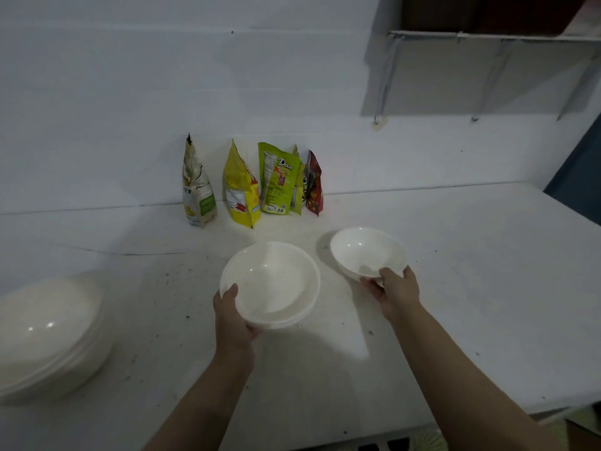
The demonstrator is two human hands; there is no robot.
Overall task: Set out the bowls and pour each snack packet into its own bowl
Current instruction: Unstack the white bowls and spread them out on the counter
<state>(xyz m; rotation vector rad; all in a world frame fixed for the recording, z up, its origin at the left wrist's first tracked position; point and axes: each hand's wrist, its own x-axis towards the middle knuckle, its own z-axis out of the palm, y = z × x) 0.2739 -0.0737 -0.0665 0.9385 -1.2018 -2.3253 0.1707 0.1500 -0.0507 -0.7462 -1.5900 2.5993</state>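
1. Nearest, at the left edge of the view, a blurred stack of white bowls [45, 333] is seen resting on the white table [471, 288], well apart from both hands.
2. A small stack of nested bowls [271, 283] is gripped by the left hand [232, 320] at its near left rim: the thumb [229, 292] is laid over the rim into the top bowl, while the fingers are curled beneath the stack and mostly hidden. The stack is tilted toward the camera, with a shadow cast on the table under it.
3. A single white bowl [367, 252] is held by the right hand [395, 288] at its near rim, the thumb being hooked over the edge and the fingers wrapped under the bowl's side. Whether the bowl's base touches the table cannot be told. It lies just right of the stack, without touching it.
4. Farthest back, five snack packets are stood upright in a row against the white wall: a cream packet [196, 187], a yellow packet [242, 190], a green packet [278, 180], a partly hidden light green packet [298, 187] and a red packet [314, 185].
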